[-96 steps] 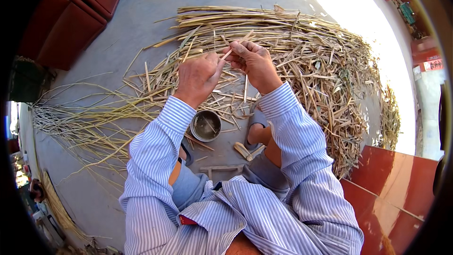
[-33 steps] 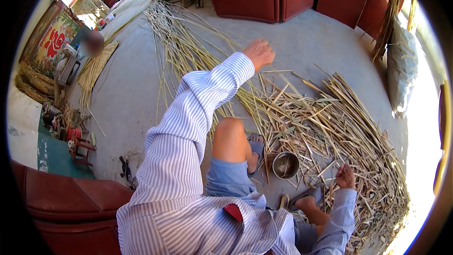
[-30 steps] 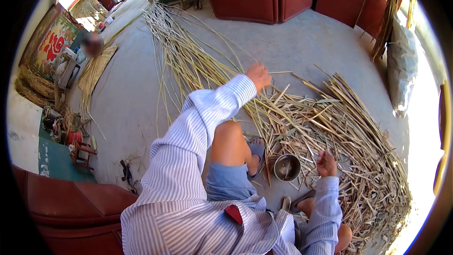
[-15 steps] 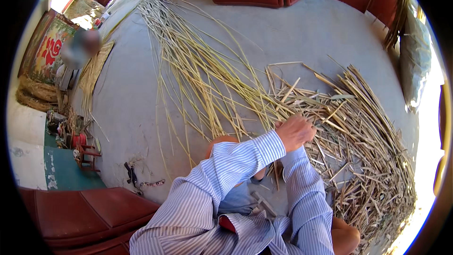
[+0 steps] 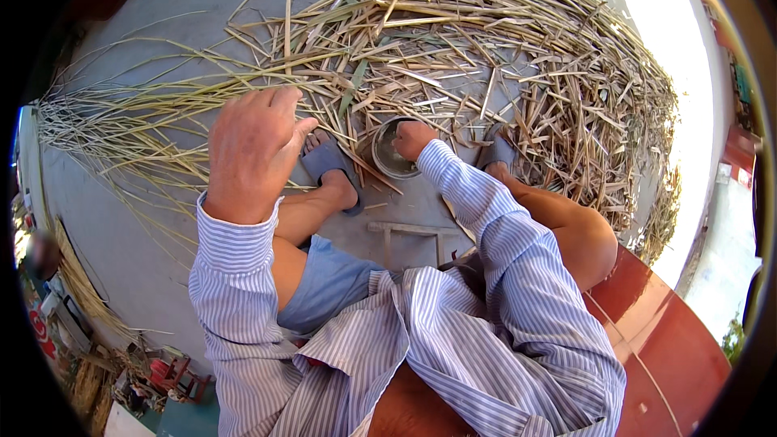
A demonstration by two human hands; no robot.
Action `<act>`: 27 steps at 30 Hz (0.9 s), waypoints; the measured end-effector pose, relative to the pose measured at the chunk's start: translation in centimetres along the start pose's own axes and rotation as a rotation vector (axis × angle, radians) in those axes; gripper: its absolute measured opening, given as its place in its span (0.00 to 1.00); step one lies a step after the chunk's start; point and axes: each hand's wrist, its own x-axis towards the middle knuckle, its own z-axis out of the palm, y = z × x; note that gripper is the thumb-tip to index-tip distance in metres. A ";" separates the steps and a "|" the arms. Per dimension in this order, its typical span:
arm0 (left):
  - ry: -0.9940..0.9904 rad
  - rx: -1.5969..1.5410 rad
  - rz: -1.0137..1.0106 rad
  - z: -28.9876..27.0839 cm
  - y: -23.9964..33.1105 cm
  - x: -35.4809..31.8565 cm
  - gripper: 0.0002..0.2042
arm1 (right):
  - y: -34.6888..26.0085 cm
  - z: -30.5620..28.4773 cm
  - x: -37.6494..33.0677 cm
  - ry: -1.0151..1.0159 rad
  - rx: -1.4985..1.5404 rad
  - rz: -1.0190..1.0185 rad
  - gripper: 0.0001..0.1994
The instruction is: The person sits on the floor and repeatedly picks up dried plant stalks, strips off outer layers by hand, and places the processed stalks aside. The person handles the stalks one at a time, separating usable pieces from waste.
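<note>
1. Left hand, bare, in a blue-and-white striped cuff (image 5: 236,239): the left hand (image 5: 255,154) is raised, thumb apart, fingers bent. Grip's inside hidden; whether it holds anything cannot be told.
2. Right hand (image 5: 414,139), bare: curled at the bowl's right side. Fingertips hidden; grip width, contents and rim contact cannot be told.
3. Round metal bowl (image 5: 387,163), murky within: on the floor between the feet, presumably set there for easy reach while seated.
4. Long yellow-green stalks (image 5: 146,109): fanned out left, near ends toward the feet, perhaps for drawing one at a time.
5. Heap of dry tan leaves and split stems (image 5: 566,105): beyond the bowl and right, its fringe just beside it.
6. Grey rubber slippers (image 5: 328,163): flanking the bowl, limiting sideways movement.
7. Low wooden frame (image 5: 413,228): between the knees; grey floor (image 5: 368,214) shows between it and the bowl, leaving modest room nearer the body.
</note>
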 end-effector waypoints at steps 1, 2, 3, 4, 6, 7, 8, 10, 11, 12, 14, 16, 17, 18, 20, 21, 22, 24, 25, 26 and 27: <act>-0.004 -0.004 0.019 0.4 0.3 0.3 0.17 | 0.6 0.0 -0.7 -0.039 -0.034 0.025 0.13; -0.027 -0.004 0.024 0.6 0.6 0.2 0.17 | 1.4 1.7 -0.7 -0.071 -0.052 -0.001 0.13; -0.039 -0.005 0.054 0.7 1.5 0.9 0.16 | 2.5 2.6 -0.9 -0.082 -0.066 -0.011 0.13; -0.047 -0.003 0.083 0.8 2.2 1.4 0.16 | 2.3 3.0 -1.2 -0.107 -0.071 -0.048 0.12; -0.105 -0.013 0.102 1.3 3.0 2.0 0.17 | 2.4 6.5 -0.9 0.127 -0.187 -0.069 0.14; -0.132 -0.013 0.101 1.5 3.3 2.2 0.17 | 2.0 7.4 0.0 0.153 -0.294 -0.025 0.16; -0.135 -0.017 0.111 1.8 3.9 2.4 0.17 | 2.5 8.7 0.6 0.196 -0.339 0.013 0.17; -0.149 -0.022 0.131 1.9 5.0 2.8 0.18 | 3.7 10.7 1.9 0.014 -0.320 0.026 0.14; -0.154 -0.018 0.145 2.2 5.4 3.3 0.18 | 4.7 11.4 2.5 -0.108 -0.300 0.022 0.12; -0.162 -0.006 0.138 2.3 5.5 3.3 0.18 | 4.5 10.5 2.5 -0.194 -0.277 -0.023 0.11; -0.170 0.008 0.138 2.8 5.5 3.6 0.19 | 3.5 7.7 2.2 -0.199 -0.194 -0.072 0.11; -0.175 -0.001 0.151 3.0 6.0 4.0 0.19 | 3.2 3.7 1.7 -0.115 -0.080 -0.169 0.11; -0.178 0.008 0.147 2.5 6.4 4.1 0.20 | 2.7 1.0 1.5 -0.069 -0.003 -0.241 0.10; -0.198 -0.006 0.163 2.9 6.5 4.3 0.20 | 3.5 1.0 2.3 0.093 -0.015 -0.204 0.09; -0.224 -0.015 0.179 3.3 7.0 4.4 0.20 | 4.8 -2.7 3.7 0.219 0.091 -0.138 0.10; -0.237 -0.020 0.188 3.5 7.2 4.4 0.20 | 5.9 -5.0 4.4 0.221 0.112 -0.081 0.10; -0.245 -0.021 0.186 3.7 7.3 4.5 0.20 | 7.4 -6.7 4.9 0.243 0.148 -0.030 0.11; -0.277 -0.022 0.185 3.9 7.6 4.9 0.21 | 12.2 -8.5 7.0 0.262 0.091 0.100 0.13; -0.296 -0.022 0.188 4.1 7.9 5.2 0.21 | 15.0 -8.6 8.2 0.256 0.002 0.179 0.14; -0.280 -0.015 0.194 4.0 8.0 5.4 0.20 | 16.6 -9.5 9.1 0.311 0.000 0.220 0.15; -0.288 -0.015 0.191 4.0 8.1 5.6 0.20 | 17.9 -10.5 10.0 0.369 -0.004 0.267 0.16</act>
